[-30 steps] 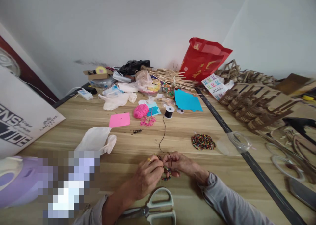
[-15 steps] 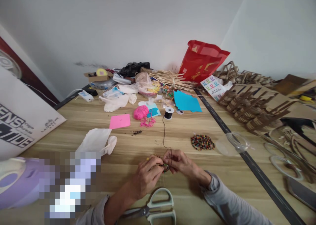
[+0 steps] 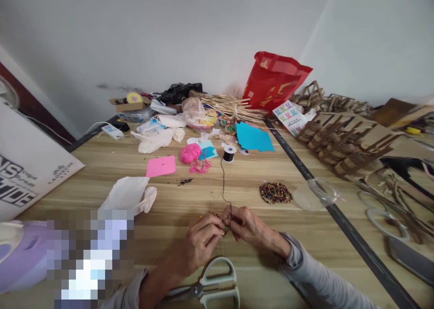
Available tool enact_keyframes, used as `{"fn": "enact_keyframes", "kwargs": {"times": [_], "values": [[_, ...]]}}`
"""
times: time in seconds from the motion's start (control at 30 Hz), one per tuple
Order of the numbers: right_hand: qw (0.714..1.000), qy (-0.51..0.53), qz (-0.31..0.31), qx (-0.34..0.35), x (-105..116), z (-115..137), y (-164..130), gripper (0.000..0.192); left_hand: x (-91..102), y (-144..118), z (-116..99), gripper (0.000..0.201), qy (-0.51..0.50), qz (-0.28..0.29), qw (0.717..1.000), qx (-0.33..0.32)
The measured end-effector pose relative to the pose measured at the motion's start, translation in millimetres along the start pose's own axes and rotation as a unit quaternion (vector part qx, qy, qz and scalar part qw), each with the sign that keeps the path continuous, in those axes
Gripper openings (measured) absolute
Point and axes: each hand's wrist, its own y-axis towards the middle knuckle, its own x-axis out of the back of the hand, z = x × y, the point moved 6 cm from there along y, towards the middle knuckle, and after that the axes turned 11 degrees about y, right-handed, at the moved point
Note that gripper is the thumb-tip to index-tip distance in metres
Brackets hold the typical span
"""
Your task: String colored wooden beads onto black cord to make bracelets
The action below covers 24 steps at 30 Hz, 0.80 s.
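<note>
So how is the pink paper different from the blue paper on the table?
The pink paper is smaller than the blue paper. The pink paper lies closer to the person, left of the pink yarn ball; the blue paper lies farther back, near the red bag. The pink paper's edges look straight, while the blue paper's edge looks cut unevenly. Both lie flat on the wooden table, and neither hand touches them.

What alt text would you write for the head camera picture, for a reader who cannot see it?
A person's left hand and right hand meet over a light wooden table, pinching a thin black cord that runs to a small black spool. A pile of mixed coloured beads lies to the right, pale green-handled scissors nearest the camera, craft clutter behind.
</note>
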Motion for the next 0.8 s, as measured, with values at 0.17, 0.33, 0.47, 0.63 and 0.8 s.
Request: {"fn": "enact_keyframes", "kwargs": {"times": [0.17, 0.33, 0.47, 0.63, 0.8], "values": [[0.989, -0.112, -0.001, 0.097, 1, 21, -4, 0.015, -3.3, 3, 24, 0.011, -0.191, -0.013, 0.955, 0.226], [0.925, -0.307, 0.015, 0.221, -7, 39, -12, 0.017, -13.9, -3, 39, 0.017, -0.310, -0.002, 0.874, 0.373], [0.862, -0.409, 0.013, 0.299, -15, 47, -20, 0.022, -21.5, -6, 41, 0.025, -0.361, 0.020, 0.842, 0.401], [0.859, -0.433, 0.074, 0.262, -24, 50, -21, 0.021, -27.0, -10, 46, 0.033, -0.372, 0.044, 0.833, 0.407], [0.867, -0.435, 0.091, 0.223, -27, 52, -20, 0.016, -31.4, -11, 49, 0.043, -0.370, 0.075, 0.839, 0.392]]}}
